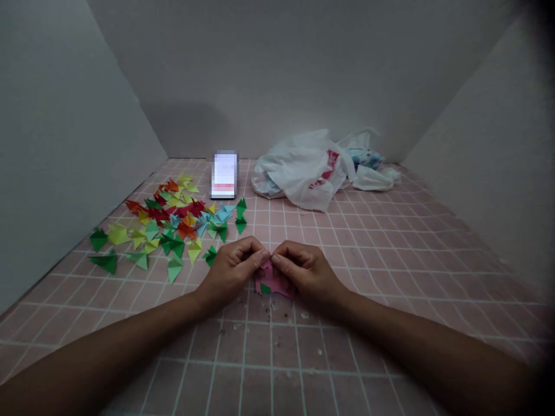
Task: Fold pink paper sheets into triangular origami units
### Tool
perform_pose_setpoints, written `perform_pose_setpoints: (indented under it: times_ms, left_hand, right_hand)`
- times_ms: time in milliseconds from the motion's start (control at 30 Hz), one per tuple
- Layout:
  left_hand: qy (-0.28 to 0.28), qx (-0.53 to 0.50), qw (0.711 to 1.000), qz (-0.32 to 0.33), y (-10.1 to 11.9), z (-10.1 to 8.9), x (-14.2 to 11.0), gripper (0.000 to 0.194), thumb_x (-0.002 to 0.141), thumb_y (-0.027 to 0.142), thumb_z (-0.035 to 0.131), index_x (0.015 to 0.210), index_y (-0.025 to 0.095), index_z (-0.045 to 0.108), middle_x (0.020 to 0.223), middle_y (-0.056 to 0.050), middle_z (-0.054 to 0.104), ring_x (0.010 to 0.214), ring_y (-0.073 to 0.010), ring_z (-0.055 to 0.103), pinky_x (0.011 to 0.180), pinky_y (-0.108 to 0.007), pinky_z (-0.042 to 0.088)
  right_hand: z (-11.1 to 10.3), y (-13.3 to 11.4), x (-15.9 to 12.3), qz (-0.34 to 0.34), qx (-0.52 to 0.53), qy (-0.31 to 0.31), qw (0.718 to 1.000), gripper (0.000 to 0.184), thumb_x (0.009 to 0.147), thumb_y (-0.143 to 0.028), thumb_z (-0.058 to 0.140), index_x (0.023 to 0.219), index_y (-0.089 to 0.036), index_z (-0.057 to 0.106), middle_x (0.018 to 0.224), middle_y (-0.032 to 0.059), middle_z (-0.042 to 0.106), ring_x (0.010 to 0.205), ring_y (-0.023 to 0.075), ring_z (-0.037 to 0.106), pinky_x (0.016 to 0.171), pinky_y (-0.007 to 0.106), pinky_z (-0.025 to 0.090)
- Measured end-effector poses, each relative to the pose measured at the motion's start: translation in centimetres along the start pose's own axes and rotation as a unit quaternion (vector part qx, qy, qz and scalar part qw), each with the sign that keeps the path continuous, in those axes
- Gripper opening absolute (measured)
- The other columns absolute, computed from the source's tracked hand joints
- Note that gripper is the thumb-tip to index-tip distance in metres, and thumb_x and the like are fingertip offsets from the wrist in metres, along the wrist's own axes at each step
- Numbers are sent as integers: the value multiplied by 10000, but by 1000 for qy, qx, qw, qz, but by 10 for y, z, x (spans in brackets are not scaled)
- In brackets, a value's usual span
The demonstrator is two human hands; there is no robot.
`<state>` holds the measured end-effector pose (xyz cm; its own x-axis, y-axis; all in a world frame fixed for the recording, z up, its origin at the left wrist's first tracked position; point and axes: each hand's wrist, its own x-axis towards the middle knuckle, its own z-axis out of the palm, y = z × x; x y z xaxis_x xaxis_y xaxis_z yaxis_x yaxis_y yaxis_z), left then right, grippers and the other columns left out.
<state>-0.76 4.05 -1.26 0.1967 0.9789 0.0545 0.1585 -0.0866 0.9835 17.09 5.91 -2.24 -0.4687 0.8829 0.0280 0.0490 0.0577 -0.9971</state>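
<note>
My left hand (pixel 234 268) and my right hand (pixel 303 271) meet at the middle of the pink tiled floor (pixel 390 254). Both pinch a small pink paper piece (pixel 273 280) between thumbs and fingertips, with the fingers curled. A bit of green paper (pixel 265 288) shows under the pink one. To the left lies a spread of folded paper triangles (pixel 173 222) in green, yellow, red, orange and light blue.
A phone (pixel 224 174) stands near the back wall. White plastic bags (pixel 312 170) lie at the back right, with something blue in one. Grey walls close in on the left, back and right. Small crumbs dot the tiles near my wrists.
</note>
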Motion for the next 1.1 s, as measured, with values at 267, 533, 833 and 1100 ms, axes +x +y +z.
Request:
perform_pose_setpoints:
  times_ms: [267,533,833,1100]
  left_hand:
    - [-12,-49,998,-28,-5,1,1,401,904,525,575,754,155,605,654,-13,621,589,-133,604,574,-241,494]
    - [-17,-41,998,-34,-6,2,1,325,878,444,617,732,157,573,623,16,566,531,-99,545,509,-214,454]
    - [-23,-42,999,-23,-8,3,0,294,914,430,568,818,154,596,687,-2,596,596,-122,579,569,-239,484]
    - [104,-62,992,41,-15,11,2,202,801,241,712,918,179,559,838,4,623,735,-132,662,670,-245,528]
  right_hand:
    - [-3,3,4,12,45,26,999,272,852,-402,645,694,-186,595,543,-31,550,441,99,484,435,228,384]
    - [-3,4,3,5,43,-1,999,272,890,-404,600,726,-187,580,557,-35,542,448,96,479,447,232,366]
    - [-5,7,7,7,54,15,998,260,879,-383,621,721,-187,557,531,-45,538,434,95,481,434,224,375]
    - [1,11,7,-14,96,65,993,249,886,-380,626,743,-181,584,603,-29,593,447,86,505,450,218,385]
